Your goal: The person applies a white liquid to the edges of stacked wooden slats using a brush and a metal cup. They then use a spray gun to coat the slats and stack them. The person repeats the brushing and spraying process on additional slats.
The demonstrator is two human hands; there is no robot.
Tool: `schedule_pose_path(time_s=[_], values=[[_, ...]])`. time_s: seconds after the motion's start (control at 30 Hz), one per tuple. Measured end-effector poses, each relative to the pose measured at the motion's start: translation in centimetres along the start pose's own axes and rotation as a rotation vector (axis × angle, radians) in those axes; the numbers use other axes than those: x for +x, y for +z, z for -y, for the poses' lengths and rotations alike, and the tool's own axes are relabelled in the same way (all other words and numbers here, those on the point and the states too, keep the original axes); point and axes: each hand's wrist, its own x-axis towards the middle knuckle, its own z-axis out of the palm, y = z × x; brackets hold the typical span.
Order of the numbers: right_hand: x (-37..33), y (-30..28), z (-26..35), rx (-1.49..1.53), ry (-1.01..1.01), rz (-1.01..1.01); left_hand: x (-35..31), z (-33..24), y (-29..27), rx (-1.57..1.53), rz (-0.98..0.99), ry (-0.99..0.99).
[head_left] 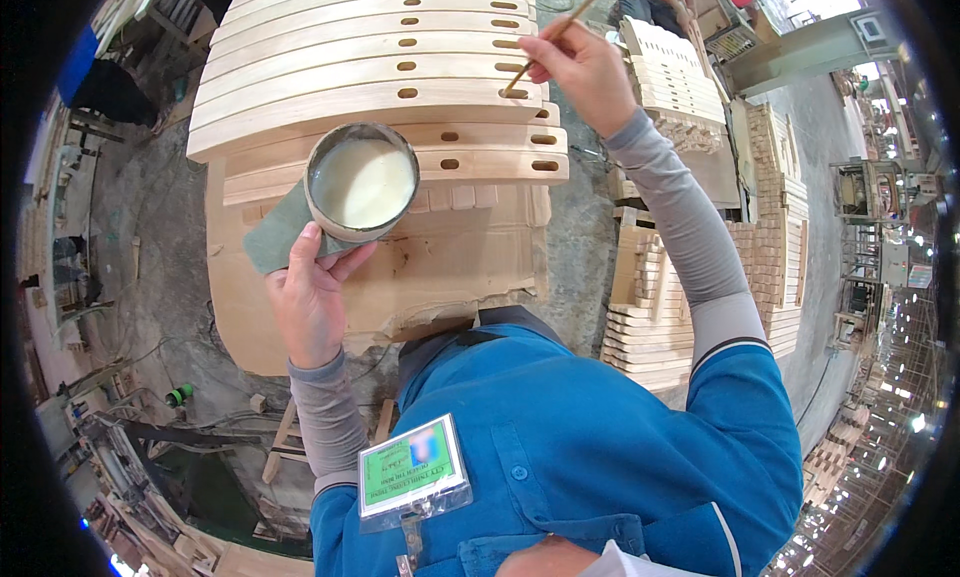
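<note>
My left hand (pixel 312 297) grips a round cup (pixel 318 212) from below, together with a grey-green sheet (pixel 272 232) that looks like sandpaper or cloth. Creamy white liquid (pixel 362 182), perhaps glue, partly fills the cup. Between the fingertips of my right hand (pixel 580 67) is a thin wooden stick (pixel 563 27), slanted, its lower tip at a slot (pixel 513 94) near the right end of a board. The pale wooden boards (pixel 300 107) lie side by side, each with oval slots. Two more slotted boards (pixel 495 164) lie nearer me, right of the cup.
Cardboard (pixel 460 257) covers the surface between me and the boards. Wooden parts are stacked (pixel 650 347) on my right, with another slotted stack (pixel 675 77) farther off. Another person (pixel 665 2) stands at the far right. Cables and a green-black object (pixel 179 395) lie on the floor at left.
</note>
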Motion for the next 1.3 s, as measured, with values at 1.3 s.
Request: schedule_pose_path(time_s=[1.3], values=[[-7.3,-3.7,7.4,0.583,0.009,0.289,-1.2,-1.2,5.2,0.096,0.156,0.111]])
